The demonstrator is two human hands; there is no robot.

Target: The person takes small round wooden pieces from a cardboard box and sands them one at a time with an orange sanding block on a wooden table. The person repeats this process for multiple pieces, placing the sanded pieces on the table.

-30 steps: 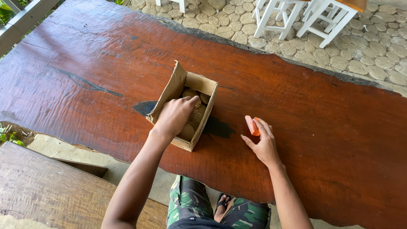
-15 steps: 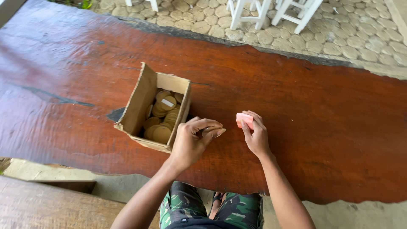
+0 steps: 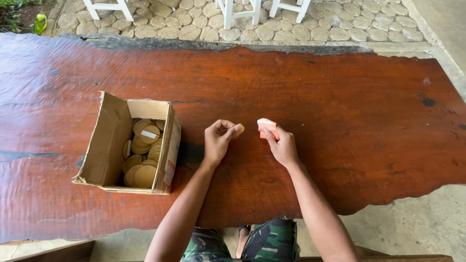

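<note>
Soft even daylight, sharp focus

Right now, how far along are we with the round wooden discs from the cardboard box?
One small round wooden disc is out, held in the left hand. The right hand holds a small orange and white block beside it. Many discs remain in the open cardboard box.

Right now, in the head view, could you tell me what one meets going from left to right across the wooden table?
Open cardboard box with round wooden discs inside → left hand pinching a small disc → right hand holding a small orange-and-white block → bare red-brown table.
</note>
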